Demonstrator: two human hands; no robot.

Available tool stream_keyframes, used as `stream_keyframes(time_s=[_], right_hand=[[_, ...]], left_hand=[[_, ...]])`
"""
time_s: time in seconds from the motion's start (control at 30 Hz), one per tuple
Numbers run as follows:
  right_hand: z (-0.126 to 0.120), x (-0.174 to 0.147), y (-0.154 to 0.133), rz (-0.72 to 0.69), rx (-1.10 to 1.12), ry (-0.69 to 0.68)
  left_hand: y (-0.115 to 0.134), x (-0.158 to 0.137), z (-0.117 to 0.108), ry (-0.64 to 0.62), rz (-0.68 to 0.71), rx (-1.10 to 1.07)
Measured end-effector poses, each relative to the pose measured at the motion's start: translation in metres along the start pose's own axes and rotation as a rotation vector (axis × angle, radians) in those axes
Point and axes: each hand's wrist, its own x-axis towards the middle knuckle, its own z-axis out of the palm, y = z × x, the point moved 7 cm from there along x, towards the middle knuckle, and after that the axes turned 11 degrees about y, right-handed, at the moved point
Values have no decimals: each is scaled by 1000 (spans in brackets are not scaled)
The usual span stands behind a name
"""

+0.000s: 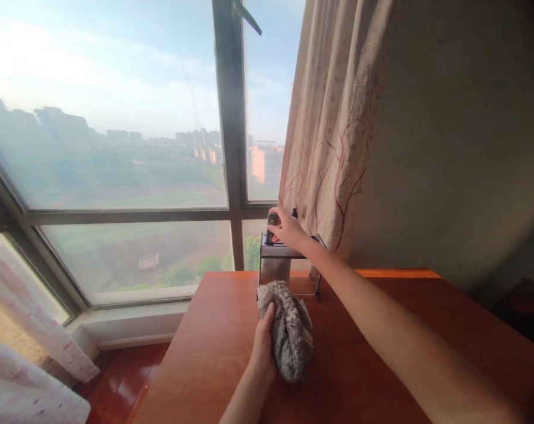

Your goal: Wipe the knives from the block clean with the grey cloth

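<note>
My left hand (264,346) is closed round a grey, fuzzy, folded cloth bundle (292,341) with pale patches, thumb on top; I cannot make out what kind of item it is. The bundle is just above or on the table's near middle. Farther off, my right hand (288,228) reaches out and grips a small dark upright object (272,228), whose kind is too small to tell. That object is at the left end of the top of a small rack (284,252) with a dark top and see-through sides. Behind my right hand a black knob-like tip (294,212) shows.
The reddish-brown table (205,353) reaches up to the window (129,253). A patterned curtain (332,129) hangs just behind the rack, with a grey wall (452,141) to the right. Another curtain (23,377) hangs at lower left above the reddish floor (120,377).
</note>
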Motion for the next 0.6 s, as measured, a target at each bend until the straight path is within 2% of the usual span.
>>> stream_keyframes(time_s=[0.1,0.2,0.37,0.43,0.5,0.6], right_hand=[[-4,-2,-4,2,26,-5],[-20,0,-9,3,22,39],[-64,14,-10,1,-67,259],[-75,17,-6,-8,-173,318],[-76,17,0,-8,-294,310],[-66,14,13,21,-370,220]], left_hand=[[2,2,-1,1,17,10],[2,2,-1,12,9,13],[2,0,-1,34,-1,-2],[1,-1,-1,38,-6,-3],[1,-1,-2,48,-10,-2],[1,-2,-1,46,-18,-14]])
